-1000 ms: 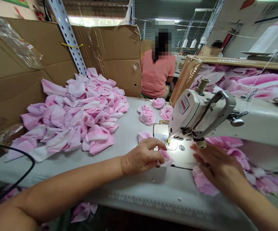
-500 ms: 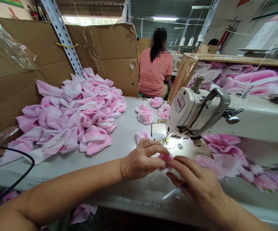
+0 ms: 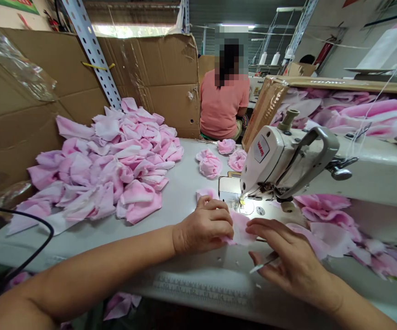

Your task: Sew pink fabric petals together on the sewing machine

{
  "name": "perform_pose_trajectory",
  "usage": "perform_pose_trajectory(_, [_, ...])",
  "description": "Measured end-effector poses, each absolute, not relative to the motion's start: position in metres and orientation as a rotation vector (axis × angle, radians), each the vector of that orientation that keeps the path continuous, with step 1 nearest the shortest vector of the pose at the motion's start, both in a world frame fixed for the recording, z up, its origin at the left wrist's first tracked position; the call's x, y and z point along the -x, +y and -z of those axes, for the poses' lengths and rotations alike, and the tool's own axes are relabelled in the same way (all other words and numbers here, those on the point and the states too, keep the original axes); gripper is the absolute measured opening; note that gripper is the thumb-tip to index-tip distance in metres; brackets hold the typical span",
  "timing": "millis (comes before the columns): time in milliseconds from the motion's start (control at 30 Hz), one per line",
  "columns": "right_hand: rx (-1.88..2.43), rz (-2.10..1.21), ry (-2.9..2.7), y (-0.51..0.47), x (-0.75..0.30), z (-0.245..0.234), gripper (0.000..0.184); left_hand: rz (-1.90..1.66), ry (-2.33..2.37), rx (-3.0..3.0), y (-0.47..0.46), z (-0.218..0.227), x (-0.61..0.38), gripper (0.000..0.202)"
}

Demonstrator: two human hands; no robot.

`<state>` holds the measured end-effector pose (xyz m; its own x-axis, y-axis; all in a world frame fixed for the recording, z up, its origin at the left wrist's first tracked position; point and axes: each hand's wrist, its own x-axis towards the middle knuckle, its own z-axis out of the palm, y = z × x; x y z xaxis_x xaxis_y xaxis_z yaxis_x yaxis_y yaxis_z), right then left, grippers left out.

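Pink fabric piece (image 3: pixel 242 228) is btwn the 2 hands, at the near edge of the machine bed (image 3: pixel 274 215), just this side of the presser foot (image 3: pixel 242 201). L hand (image 3: pixel 203 224) has its fingers curled in, pinching the piece's L side; fingertips partly hidden by the cloth. R hand (image 3: pixel 289 259): index & middle fingers stretched out together, tips on the piece's R edge; thumb lower, narrow gap, w/ a slim metal tool (image 3: pixel 265 262) held btwn thumb & palm side. Exact tool type: can't tell.

Counts: 1 piece in hand, 1 tool, 1 sewing machine (image 3: pixel 270 158) at the R of the table (image 3: pixel 181 183). 1 loose pink scrap (image 3: pixel 207 194) just behind L hand, by the bed's L edge. Rosettes (image 3: pixel 237 160) toward the table's far edge: 3, poss. 4, as the L one may be two touching. Big pile of pink cloth (image 3: pixel 116 160) on the table's L side, too many to count; 2nd heap (image 3: pixel 325 206) under the machine arm, also uncountable. 1 ruler strip (image 3: pixel 201 289) along table's near edge. 1 open carton (image 3: pixel 267 110) w/ more pink cloth behind the machine. Beyond table's far edge, 1 seated co-worker (image 3: pixel 224 105), salmon shirt, back turned.
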<state>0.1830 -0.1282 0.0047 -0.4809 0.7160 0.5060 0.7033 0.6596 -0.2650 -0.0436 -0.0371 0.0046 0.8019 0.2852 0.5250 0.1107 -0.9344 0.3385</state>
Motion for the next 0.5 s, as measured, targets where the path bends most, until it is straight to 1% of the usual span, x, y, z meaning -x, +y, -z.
perform_pose_trajectory(67, [1.066, 0.065, -2.29, -0.131, -0.176, -0.008, 0.039, -0.855, 0.358, -2.81, -0.043, -0.006, 0.043, 0.015])
perform_pose_trajectory(200, [1.019, 0.205, -2.345, -0.13, -0.166, -0.008, 0.027, -0.897, 0.421, -2.939, -0.048, -0.007, 0.04, 0.018])
perform_pose_trajectory(300, [1.009, 0.234, -2.418, -0.124, -0.167, -0.003, 0.022, -0.879, 0.418, -2.962, -0.045, -0.006, 0.04, 0.013])
perform_pose_trajectory(367, [1.01, 0.186, -2.427, -0.118, -0.171, 0.0, 0.021, -0.843, 0.382, -2.948, -0.041, -0.006, 0.04, 0.007])
perform_pose_trajectory(400, [1.003, 0.154, -2.439, -0.116, -0.174, 0.001, 0.021, -0.805, 0.371, -2.935, -0.038, -0.006, 0.04, 0.009])
perform_pose_trajectory(467, [0.985, 0.117, -2.484, -0.109, -0.178, 0.001, 0.019, -0.728, 0.394, -2.896, -0.033, -0.008, 0.039, 0.021])
perform_pose_trajectory(500, [0.972, 0.127, -2.525, -0.105, -0.18, 0.001, 0.018, -0.667, 0.434, -2.887, -0.031, -0.009, 0.038, 0.023])
